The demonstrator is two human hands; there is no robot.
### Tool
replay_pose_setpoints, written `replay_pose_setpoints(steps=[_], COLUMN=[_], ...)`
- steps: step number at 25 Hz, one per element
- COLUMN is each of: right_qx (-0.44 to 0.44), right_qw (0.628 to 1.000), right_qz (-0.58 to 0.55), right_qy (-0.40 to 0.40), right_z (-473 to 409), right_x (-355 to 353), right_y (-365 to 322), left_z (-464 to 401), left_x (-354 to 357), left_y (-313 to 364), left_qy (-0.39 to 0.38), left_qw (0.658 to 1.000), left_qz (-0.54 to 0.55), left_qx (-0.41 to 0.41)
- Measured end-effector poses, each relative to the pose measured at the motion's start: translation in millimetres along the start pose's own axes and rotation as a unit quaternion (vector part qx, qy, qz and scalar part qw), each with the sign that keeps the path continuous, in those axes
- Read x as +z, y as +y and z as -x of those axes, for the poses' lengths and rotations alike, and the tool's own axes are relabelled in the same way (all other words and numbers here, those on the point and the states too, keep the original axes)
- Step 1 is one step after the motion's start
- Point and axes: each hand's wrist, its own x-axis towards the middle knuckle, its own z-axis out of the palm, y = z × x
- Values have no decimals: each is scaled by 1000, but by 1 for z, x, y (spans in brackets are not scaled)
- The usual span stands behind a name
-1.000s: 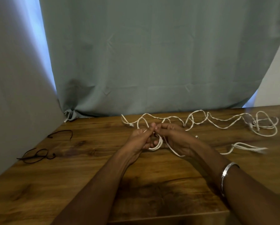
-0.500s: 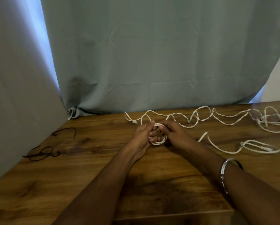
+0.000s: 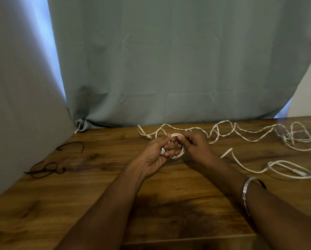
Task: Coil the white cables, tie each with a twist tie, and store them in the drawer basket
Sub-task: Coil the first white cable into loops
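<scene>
Although thin and light, the white cable is judged limp yet springy, apt to uncoil unless pinched where its turns cross. A small coil is held above the table at centre, between both hands. The left hand is curled about the coil's 9 o'clock side, a metal plug at its fingertips. The right hand pinches the 1 o'clock edge. The loose tail is trailed toward 3 o'clock. Black ties lie at 9 o'clock.
</scene>
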Motion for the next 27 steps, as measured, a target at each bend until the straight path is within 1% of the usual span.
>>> replay_pose_setpoints(steps=[2, 3, 5, 6, 7, 8, 11, 12, 14, 16, 17, 18, 19, 20, 21, 22, 24, 25, 27], right_qx=[-40, -62, -111, -143, -169, -178, -189, -210, -275, -315, -319, -308, -291, -268, -247, -231, -204, -173, -94], right_qw=[995, 986, 953, 934, 920, 916, 928, 921, 889, 865, 863, 869, 886, 908, 928, 943, 962, 972, 987], right_qz=[93, 154, 282, 326, 353, 360, 319, 325, 362, 381, 378, 367, 339, 296, 253, 222, 180, 160, 122], right_qy=[-21, -25, 2, 21, 30, 25, -25, -36, -55, -85, -102, -120, -129, -128, -115, -92, -25, 11, 55], right_z=[2, 3, -1, -3, -6, -7, -10, -11, -12, -9, -7, -4, -2, 1, 2, 4, 3, 2, 1], right_x=[-4, -7, -13, -18, -24, -29, -39, -37, -27, -16, -12, -9, -7, -6, -5, -3, -3, -5, -9], right_y=[1, 0, 1, 2, 5, 9, 18, 15, 8, -2, -5, -9, -12, -15, -15, -16, -14, -10, -5], left_z=[-2, -2, -3, -3, -3, -3, -6, -7, -8, -6, -4, -3, -2, -2, -2, -2, -4, -4, -3], left_x=[-4, -6, -11, -16, -23, -30, -46, -48, -42, -30, -26, -22, -19, -17, -15, -13, -10, -7, -4], left_y=[-2, 0, 9, 16, 22, 27, 34, 32, 27, 22, 19, 14, 9, 4, -1, -5, -10, -11, -12], left_qy=[22, 37, 76, 97, 117, 134, 176, 190, 211, 196, 182, 173, 165, 154, 136, 115, 64, 43, 34], left_qw=[1000, 999, 994, 988, 980, 973, 959, 959, 965, 972, 974, 971, 963, 954, 950, 953, 971, 977, 982], left_qz=[-1, 8, 59, 99, 134, 159, 182, 161, 69, -23, -70, -126, -189, -242, -270, -271, -224, -203, -180], left_qx=[14, 23, 51, 69, 87, 104, 126, 133, 142, 130, 115, 103, 95, 86, 76, 69, 61, 57, 46])
